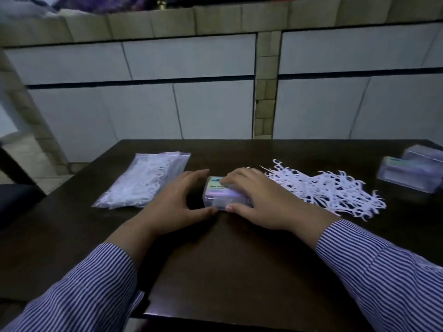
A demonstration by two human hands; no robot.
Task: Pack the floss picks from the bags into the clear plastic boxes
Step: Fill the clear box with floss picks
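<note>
My left hand (178, 200) and right hand (257, 200) hold the clear plastic box (221, 196) at mid-table (227, 271), lid closed, long axis left-right. The loose floss picks (323, 188) lie just right of it, nearer my right hand; the bag (143, 180) lies left.

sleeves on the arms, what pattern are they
Thin blue-and-white stripes on both sleeves, clearest in the head view.
</note>
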